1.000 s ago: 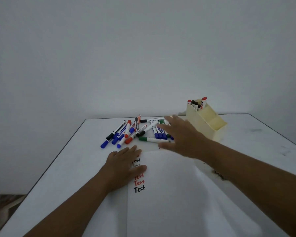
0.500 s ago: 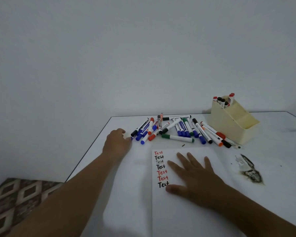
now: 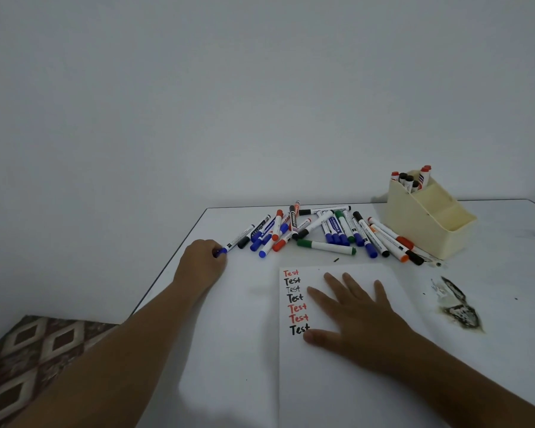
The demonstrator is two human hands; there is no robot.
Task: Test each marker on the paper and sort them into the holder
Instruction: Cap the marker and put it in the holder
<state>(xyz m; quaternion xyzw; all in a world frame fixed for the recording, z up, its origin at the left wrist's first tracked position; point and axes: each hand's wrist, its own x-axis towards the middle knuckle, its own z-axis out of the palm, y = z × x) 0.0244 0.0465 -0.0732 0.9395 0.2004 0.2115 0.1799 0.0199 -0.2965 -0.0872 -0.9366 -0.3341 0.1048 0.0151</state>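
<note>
One holder (image 3: 426,223) and one paper (image 3: 337,381) on the worktop (image 3: 229,350), and two hands, left (image 3: 201,264) and right (image 3: 359,313). Seven "Test" lines (image 3: 295,299): three red, four black. The markers (image 3: 322,233) overlap too much to count; roughly six caps poke from the holder.

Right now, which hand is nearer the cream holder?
Right. The right hand lies flat on the paper, in front and left of the holder. The left hand is far across the marker pile, pinching a blue-capped marker.

One head-worn view looks forward and slightly down over the white table (image 3: 229,350); the wall fills everything above the table's far edge (no second view); the table's near part sits close.
</note>
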